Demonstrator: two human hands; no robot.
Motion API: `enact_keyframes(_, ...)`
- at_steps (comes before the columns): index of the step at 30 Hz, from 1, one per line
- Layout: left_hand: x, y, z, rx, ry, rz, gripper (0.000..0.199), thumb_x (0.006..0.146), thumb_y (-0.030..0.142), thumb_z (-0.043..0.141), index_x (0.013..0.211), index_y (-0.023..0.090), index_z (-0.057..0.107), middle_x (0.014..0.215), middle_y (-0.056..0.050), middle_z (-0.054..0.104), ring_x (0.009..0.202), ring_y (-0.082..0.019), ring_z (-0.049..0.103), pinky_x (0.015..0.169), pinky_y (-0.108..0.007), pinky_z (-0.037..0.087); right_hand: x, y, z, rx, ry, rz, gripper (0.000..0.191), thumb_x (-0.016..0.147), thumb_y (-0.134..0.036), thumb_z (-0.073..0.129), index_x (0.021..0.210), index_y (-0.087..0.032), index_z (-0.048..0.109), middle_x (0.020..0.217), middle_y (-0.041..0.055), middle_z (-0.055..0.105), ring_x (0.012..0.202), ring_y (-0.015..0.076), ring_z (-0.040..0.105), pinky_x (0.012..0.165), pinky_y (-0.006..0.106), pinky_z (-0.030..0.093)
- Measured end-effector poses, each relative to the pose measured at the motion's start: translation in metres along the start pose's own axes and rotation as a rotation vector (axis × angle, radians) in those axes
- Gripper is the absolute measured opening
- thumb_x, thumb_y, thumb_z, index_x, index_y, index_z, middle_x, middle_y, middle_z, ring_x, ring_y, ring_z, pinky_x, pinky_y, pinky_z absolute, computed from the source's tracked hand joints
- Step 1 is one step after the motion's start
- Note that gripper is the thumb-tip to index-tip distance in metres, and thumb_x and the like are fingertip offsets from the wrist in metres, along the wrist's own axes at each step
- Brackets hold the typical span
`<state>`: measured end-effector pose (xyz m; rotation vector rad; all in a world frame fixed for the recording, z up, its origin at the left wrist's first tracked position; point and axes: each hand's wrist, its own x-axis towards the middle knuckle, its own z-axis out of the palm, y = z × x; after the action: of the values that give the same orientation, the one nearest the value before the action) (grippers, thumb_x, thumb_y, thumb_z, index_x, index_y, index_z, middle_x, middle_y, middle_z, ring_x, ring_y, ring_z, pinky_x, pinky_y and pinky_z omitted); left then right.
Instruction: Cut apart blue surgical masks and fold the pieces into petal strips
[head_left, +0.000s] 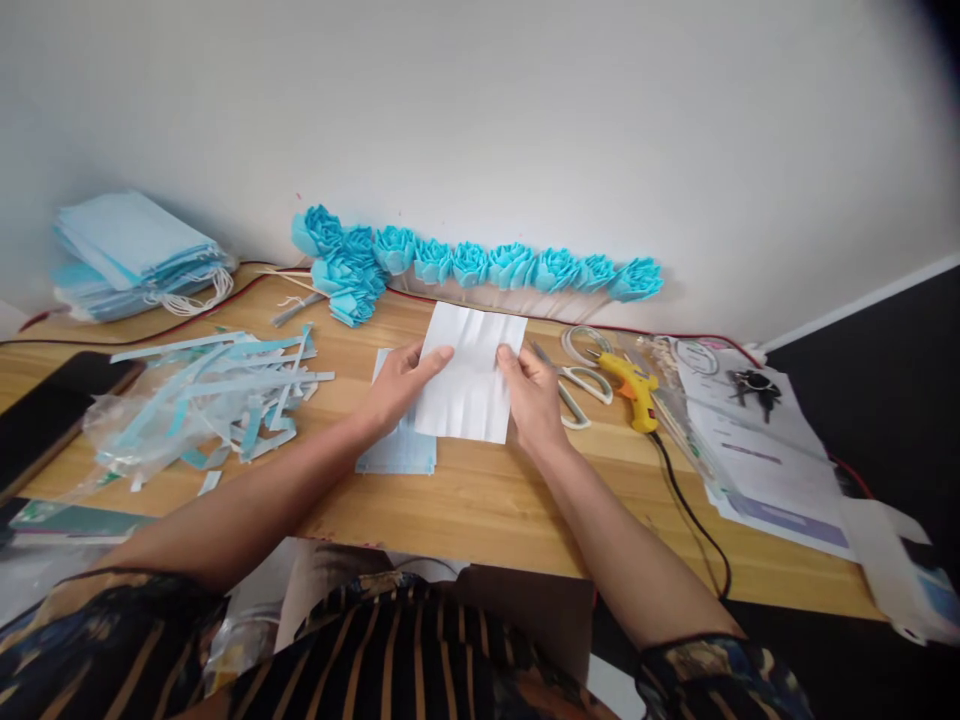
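A white, creased sheet of mask fabric (pixel 471 385) is held up over the middle of the table. My left hand (pixel 401 385) pinches its left edge, thumb on top. On the opposite edge, my right hand (pixel 532 390) grips it the same way. Partly hidden beneath the sheet and my left hand, a light blue mask piece (pixel 397 452) lies flat on the wood. Just right of my right hand are scissors (pixel 577 390) with pale handles. Behind the sheet, several blue flowers (pixel 470 264) made of folded material stand in a row along the wall.
Cut strips (pixel 225 390) lie heaped on the left by a dark phone (pixel 60 405). A stack of blue masks (pixel 139 245) sits at the back left. To the right are a yellow glue gun (pixel 634 390) with its cord, papers (pixel 765 440) and keys (pixel 754 388).
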<state>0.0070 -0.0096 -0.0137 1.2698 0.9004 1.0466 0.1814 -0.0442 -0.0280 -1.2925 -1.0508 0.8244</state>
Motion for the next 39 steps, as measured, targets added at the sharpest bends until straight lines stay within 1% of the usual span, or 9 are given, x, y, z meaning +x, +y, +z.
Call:
enact_keyframes(4,0.003,-0.001,-0.005,-0.097,0.033,-0.008,0.041,0.074,0.053,0.075,0.089,0.015,0.073,0.086,-0.006,0.074,0.078,-0.022,0.067,0.068,-0.030,0.050,-0.003,-0.001,0.004,-0.011,-0.050,-0.006,0.044,0.081,-0.059,0.063,0.065,-0.021,0.047,0.063,-0.0035,0.043,0.061,0.0124,0.039,0.056,0.026,0.033)
enact_keyframes(9,0.008,-0.009,-0.009,-0.168,0.025,-0.043,0.034,0.076,0.049,0.075,0.084,0.016,0.073,0.080,-0.005,0.073,0.067,-0.017,0.065,0.065,-0.028,0.050,-0.004,-0.004,0.003,-0.049,-0.028,-0.044,0.049,0.085,-0.061,0.057,0.062,-0.022,0.040,0.060,-0.0038,0.034,0.058,0.0116,0.032,0.054,0.027,0.027)
enact_keyframes(14,0.009,-0.009,-0.010,-0.199,0.031,-0.039,0.040,0.076,0.055,0.071,0.083,0.016,0.070,0.075,-0.006,0.072,0.068,-0.019,0.067,0.060,-0.027,0.049,-0.001,0.000,0.002,-0.056,0.001,-0.073,0.050,0.083,-0.069,0.055,0.065,-0.022,0.047,0.063,-0.0015,0.043,0.064,0.0150,0.043,0.057,0.029,0.036)
enact_keyframes(19,0.009,-0.006,-0.009,-0.242,0.050,-0.068,0.043,0.074,0.056,0.071,0.090,0.016,0.068,0.077,-0.006,0.073,0.077,-0.023,0.069,0.068,-0.032,0.053,0.000,0.004,0.005,0.020,-0.029,-0.001,0.051,0.081,-0.071,0.055,0.065,-0.023,0.049,0.059,-0.0019,0.044,0.059,0.0148,0.043,0.053,0.029,0.037)
enact_keyframes(25,0.009,-0.012,-0.008,-0.200,0.026,-0.071,0.039,0.076,0.055,0.070,0.082,0.017,0.067,0.073,-0.004,0.071,0.069,-0.019,0.066,0.060,-0.027,0.048,0.001,-0.001,0.006,0.163,-0.108,0.072,0.047,0.080,-0.066,0.060,0.065,-0.022,0.052,0.062,-0.0019,0.050,0.056,0.0132,0.047,0.054,0.028,0.042)
enact_keyframes(29,0.007,-0.010,-0.008,-0.169,0.009,-0.055,0.041,0.077,0.057,0.069,0.078,0.017,0.066,0.071,-0.003,0.070,0.067,-0.018,0.064,0.057,-0.026,0.046,0.003,0.000,0.005,0.103,-0.055,0.065,0.043,0.076,-0.060,0.068,0.062,-0.021,0.053,0.061,-0.0030,0.049,0.057,0.0123,0.047,0.055,0.027,0.042)
enact_keyframes(32,0.006,-0.005,-0.009,-0.124,0.048,-0.042,0.042,0.077,0.059,0.067,0.077,0.017,0.066,0.070,-0.003,0.069,0.068,-0.018,0.063,0.056,-0.026,0.044,0.002,0.002,0.007,0.118,-0.044,0.080,0.042,0.074,-0.059,0.070,0.065,-0.021,0.056,0.061,-0.0032,0.050,0.056,0.0120,0.047,0.053,0.026,0.041)
enact_keyframes(36,0.006,-0.002,-0.008,-0.035,0.114,0.002,0.044,0.078,0.060,0.066,0.070,0.017,0.062,0.063,-0.001,0.062,0.060,-0.014,0.055,0.053,-0.024,0.038,0.001,0.002,0.009,0.217,-0.100,0.149,0.043,0.072,-0.063,0.069,0.073,-0.021,0.059,0.062,-0.0033,0.051,0.055,0.0125,0.047,0.052,0.027,0.042)
enact_keyframes(39,0.006,-0.002,-0.007,-0.033,0.110,0.015,0.045,0.077,0.061,0.067,0.072,0.016,0.062,0.060,0.001,0.059,0.055,-0.011,0.049,0.051,-0.023,0.036,0.002,0.002,0.008,0.187,-0.097,0.146,0.046,0.074,-0.065,0.067,0.068,-0.022,0.052,0.061,-0.0040,0.048,0.055,0.0118,0.045,0.052,0.026,0.040)
